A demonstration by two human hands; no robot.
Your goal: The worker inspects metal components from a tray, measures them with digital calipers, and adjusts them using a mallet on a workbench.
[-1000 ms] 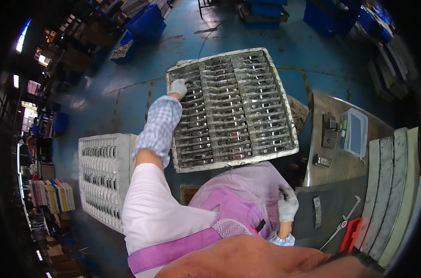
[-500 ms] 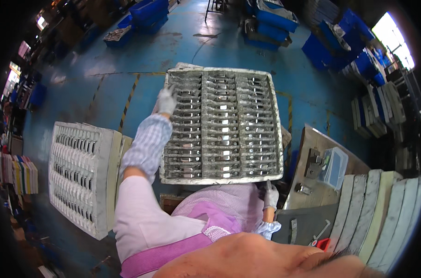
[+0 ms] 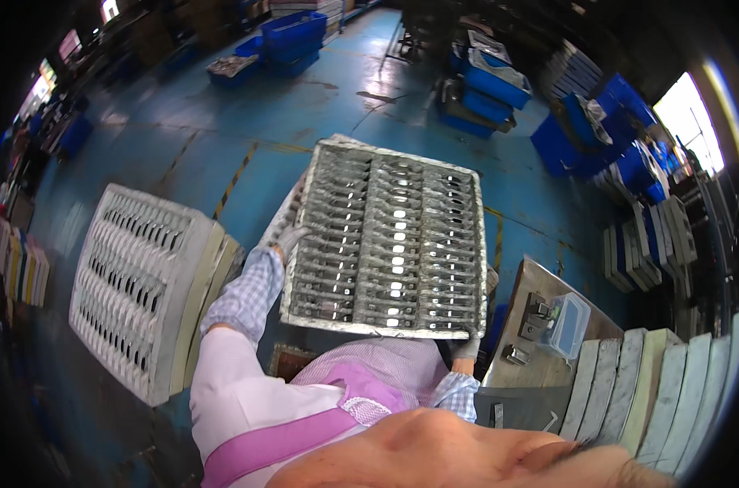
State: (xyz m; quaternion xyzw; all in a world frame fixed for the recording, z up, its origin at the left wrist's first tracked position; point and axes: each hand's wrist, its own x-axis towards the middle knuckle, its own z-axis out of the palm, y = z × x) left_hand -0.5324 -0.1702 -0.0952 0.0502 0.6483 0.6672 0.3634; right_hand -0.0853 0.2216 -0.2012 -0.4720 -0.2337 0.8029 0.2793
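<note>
In front of me is a grey-white foam tray [image 3: 377,332] with three columns of slots, many holding small shiny metal parts. My left hand [image 3: 290,238], in a pale glove, grips its left rim, fingers bent over the edge. At the near right corner my gloved right hand [image 3: 467,348] is closed on the rim, its fingers partly hidden below. Beneath the tray, along the left, the edge of another pale slab [image 3: 285,210] shows. Checked sleeve covers are on both my forearms.
To the left stands a stack of pale trays [image 3: 167,358], its top one filled with parts. On the right a metal-topped bench [image 3: 512,321] bears a clear plastic box [image 3: 568,325] and small metal blocks. Upright foam slabs [image 3: 621,382] line the near right. Blue bins [image 3: 292,37] are farther off.
My left hand has slid along the tray's left rim toward me. The tray has turned slightly clockwise in view, and my right hand is now tight against its near right corner.
</note>
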